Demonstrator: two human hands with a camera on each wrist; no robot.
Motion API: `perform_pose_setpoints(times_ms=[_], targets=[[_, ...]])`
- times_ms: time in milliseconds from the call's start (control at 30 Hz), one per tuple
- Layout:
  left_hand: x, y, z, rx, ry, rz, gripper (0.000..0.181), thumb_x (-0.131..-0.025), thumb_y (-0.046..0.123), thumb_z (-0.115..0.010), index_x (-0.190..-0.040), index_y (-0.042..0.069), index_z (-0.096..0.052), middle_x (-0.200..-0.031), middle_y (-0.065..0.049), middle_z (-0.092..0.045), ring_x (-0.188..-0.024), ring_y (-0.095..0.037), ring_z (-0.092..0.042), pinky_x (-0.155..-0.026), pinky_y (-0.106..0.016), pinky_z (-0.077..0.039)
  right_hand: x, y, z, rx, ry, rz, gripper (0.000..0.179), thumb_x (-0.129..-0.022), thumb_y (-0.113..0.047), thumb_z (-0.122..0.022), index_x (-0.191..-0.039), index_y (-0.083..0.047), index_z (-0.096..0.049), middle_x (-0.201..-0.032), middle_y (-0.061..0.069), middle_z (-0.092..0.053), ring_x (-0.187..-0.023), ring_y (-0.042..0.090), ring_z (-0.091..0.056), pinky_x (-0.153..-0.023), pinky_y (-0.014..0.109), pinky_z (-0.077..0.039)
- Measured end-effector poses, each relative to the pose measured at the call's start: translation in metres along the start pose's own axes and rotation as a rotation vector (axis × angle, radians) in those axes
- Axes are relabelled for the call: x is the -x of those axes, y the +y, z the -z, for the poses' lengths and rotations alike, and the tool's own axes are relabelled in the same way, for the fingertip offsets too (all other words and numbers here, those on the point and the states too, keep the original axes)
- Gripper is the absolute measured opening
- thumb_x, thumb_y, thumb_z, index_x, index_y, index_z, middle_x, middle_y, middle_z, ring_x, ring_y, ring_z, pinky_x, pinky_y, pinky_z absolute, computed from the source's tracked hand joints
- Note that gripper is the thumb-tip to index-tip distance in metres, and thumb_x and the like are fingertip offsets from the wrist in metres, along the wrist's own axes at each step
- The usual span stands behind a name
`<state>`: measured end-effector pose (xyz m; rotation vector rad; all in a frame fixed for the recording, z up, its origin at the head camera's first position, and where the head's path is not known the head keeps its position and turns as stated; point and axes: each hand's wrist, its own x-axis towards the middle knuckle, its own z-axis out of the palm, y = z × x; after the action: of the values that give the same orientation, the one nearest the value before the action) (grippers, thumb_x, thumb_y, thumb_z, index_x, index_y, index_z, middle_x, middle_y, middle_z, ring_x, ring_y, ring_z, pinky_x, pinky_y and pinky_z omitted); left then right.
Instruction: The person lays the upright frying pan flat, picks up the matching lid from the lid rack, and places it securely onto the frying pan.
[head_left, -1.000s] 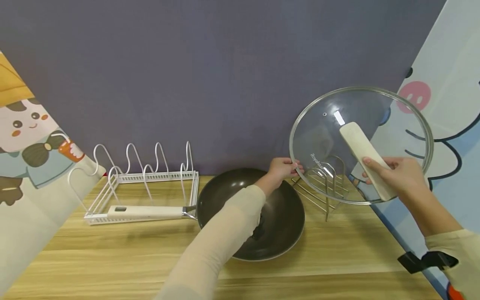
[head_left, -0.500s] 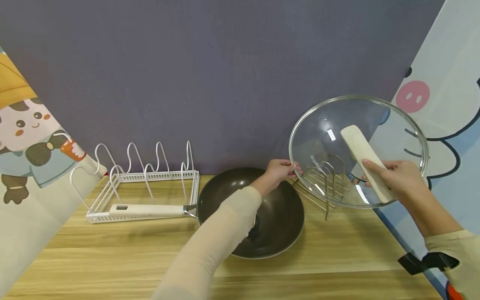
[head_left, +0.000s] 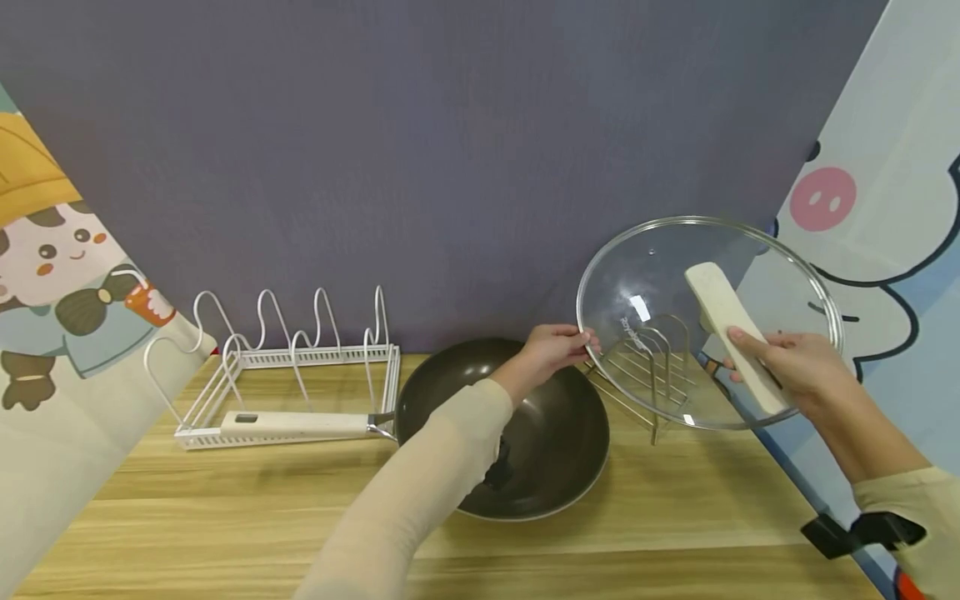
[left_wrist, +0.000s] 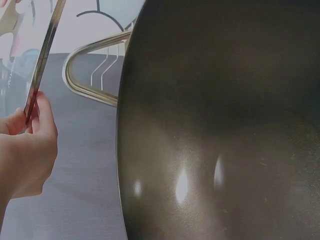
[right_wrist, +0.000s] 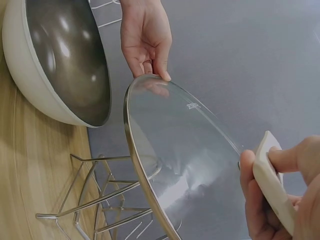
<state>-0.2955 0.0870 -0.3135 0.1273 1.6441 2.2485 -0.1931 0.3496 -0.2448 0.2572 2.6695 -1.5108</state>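
Observation:
A round glass lid (head_left: 637,275) with a metal rim is held up at the right, tilted, above a small metal wire rack (head_left: 652,425). My right hand (head_left: 813,371) grips the lid's cream handle (head_left: 723,308), thumb on top, as the right wrist view also shows around the handle (right_wrist: 272,185). With thumb and fingers my left hand (head_left: 551,350) pinches the left side of the rim; the left wrist view shows this hand (left_wrist: 30,150) on the rim (left_wrist: 42,60). My left forearm passes over a dark wok (head_left: 562,450), hiding part of its inside.
The wok's cream handle (head_left: 300,424) points left, in front of a white wire rack (head_left: 281,357) with several curved dividers. A grey wall (head_left: 465,167) stands behind the wooden table (head_left: 247,517). Cartoon-printed panels (head_left: 885,217) flank both sides.
Both hands still hold the lid. It has come down toward the small wire rack and tipped flatter, its top edge sinking and its right side shifting slightly left.

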Motion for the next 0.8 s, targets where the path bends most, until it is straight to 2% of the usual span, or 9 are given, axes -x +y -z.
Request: perform_pose_setpoints(times_ms=[233,400,500,667,800], targets=[[0.004,0.000,0.005,0.004,0.003,0.024,0.032,-0.090,-0.004,-0.059,-0.121,-0.012,-0.057,-0.120,-0.029,-0.062,-0.115,-0.039,-0.061,-0.093,-0.034,-0.056,-0.002,0.003,-0.001,0.032,-0.027,-0.024,0.089,-0.094,-0.055,-0.047,-0.142,0.018,-0.025,-0.070,-0.019,-0.067,-0.064,0.004,-0.068,-0.058,0.029,-0.052],[0.005,0.001,0.009,-0.014,0.011,0.017,0.031,-0.090,-0.005,-0.059,-0.120,-0.013,-0.057,-0.120,-0.030,-0.062,-0.115,-0.039,-0.061,-0.097,-0.037,-0.054,-0.004,0.001,-0.004,0.011,-0.033,-0.018,0.089,-0.095,-0.052,-0.046,-0.141,0.020,-0.024,-0.069,-0.018,-0.067,-0.063,0.004,-0.067,-0.057,0.029,-0.054],[0.006,0.001,0.011,-0.050,0.021,0.011,0.029,-0.090,-0.005,-0.058,-0.118,-0.014,-0.058,-0.119,-0.031,-0.062,-0.115,-0.038,-0.061,-0.098,-0.039,-0.053,-0.004,-0.001,-0.008,-0.009,-0.043,-0.014,0.085,-0.095,-0.050,-0.048,-0.138,0.021,-0.028,-0.068,-0.016,-0.067,-0.062,0.005,-0.067,-0.057,0.028,-0.055],[0.009,-0.001,0.015,-0.067,0.020,0.016,0.028,-0.091,-0.006,-0.057,-0.117,-0.016,-0.058,-0.120,-0.033,-0.060,-0.116,-0.039,-0.060,-0.095,-0.037,-0.055,-0.003,-0.002,-0.014,-0.032,-0.064,-0.007,0.069,-0.095,-0.048,-0.049,-0.128,0.012,-0.042,-0.069,-0.013,-0.068,-0.060,0.006,-0.067,-0.057,0.028,-0.057],[0.011,-0.001,0.017,-0.053,0.022,0.017,0.029,-0.091,-0.007,-0.055,-0.118,-0.017,-0.057,-0.121,-0.034,-0.058,-0.117,-0.041,-0.059,-0.096,-0.037,-0.055,-0.002,-0.001,-0.017,-0.021,-0.061,0.018,0.078,-0.096,-0.048,-0.048,-0.134,0.018,-0.035,-0.068,-0.015,-0.068,-0.060,0.005,-0.067,-0.057,0.027,-0.057]])
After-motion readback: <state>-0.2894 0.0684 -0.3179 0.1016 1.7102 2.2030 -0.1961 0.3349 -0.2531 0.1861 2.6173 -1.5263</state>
